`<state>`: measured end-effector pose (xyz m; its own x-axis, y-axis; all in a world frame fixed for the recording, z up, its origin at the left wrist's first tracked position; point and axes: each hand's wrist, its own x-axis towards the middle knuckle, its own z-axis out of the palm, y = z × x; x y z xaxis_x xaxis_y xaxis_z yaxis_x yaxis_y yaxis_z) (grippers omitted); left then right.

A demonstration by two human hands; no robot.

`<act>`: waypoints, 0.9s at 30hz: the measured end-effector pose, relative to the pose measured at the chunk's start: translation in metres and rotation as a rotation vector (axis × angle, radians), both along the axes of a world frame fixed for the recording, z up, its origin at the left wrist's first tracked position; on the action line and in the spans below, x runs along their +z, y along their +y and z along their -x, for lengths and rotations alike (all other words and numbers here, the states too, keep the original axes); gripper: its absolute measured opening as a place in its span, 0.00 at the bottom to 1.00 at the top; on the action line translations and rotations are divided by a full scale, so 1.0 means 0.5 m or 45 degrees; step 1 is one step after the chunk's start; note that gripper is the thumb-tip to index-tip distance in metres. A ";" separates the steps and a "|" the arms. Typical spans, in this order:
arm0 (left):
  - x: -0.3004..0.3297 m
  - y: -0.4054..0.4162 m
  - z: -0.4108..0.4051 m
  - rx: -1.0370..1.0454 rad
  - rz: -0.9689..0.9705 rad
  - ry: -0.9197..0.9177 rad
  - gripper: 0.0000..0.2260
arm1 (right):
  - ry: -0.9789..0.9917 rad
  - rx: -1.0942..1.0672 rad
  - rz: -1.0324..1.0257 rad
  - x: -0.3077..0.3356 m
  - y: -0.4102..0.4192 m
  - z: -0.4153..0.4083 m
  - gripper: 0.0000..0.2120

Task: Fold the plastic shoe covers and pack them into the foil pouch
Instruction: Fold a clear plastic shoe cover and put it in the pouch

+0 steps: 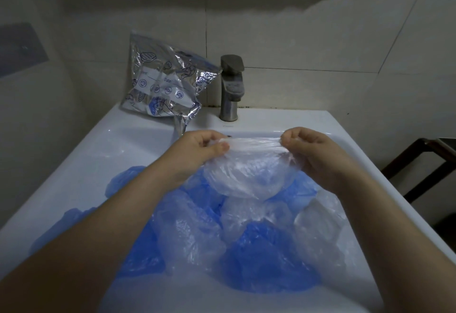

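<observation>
A clear plastic shoe cover [249, 177] hangs stretched between my two hands above the sink. My left hand [197, 149] pinches its elastic rim at the left end, and my right hand [313, 149] pinches the rim at the right end. Under it lies a heap of several blue and clear shoe covers [246, 238], crumpled in the basin. The silver foil pouch [165, 85] with blue drawings leans against the wall at the sink's back left, and something blue shows inside it.
The white sink [81, 159] holds the heap. A metal tap [230, 88] stands at the back middle, right of the pouch. Tiled walls close in behind and at the left. A dark wooden frame [424, 164] stands beyond the sink's right edge.
</observation>
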<state>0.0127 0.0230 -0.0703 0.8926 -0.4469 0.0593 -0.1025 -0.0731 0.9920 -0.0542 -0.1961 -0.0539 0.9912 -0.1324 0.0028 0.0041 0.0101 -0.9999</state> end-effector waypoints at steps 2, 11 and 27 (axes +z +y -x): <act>0.000 0.001 -0.003 -0.026 0.080 0.040 0.09 | 0.009 0.002 -0.131 -0.001 0.001 -0.002 0.08; 0.015 -0.020 0.026 0.095 0.026 0.004 0.15 | 0.004 0.073 0.265 -0.007 0.018 0.000 0.16; -0.001 -0.020 0.018 0.034 -0.009 0.025 0.12 | -0.204 0.003 0.783 0.007 0.015 0.002 0.10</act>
<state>0.0035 0.0130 -0.0709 0.9051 -0.4234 0.0386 -0.0811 -0.0829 0.9933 -0.0551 -0.1887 -0.0503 0.9724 -0.0577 0.2259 0.1546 -0.5656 -0.8100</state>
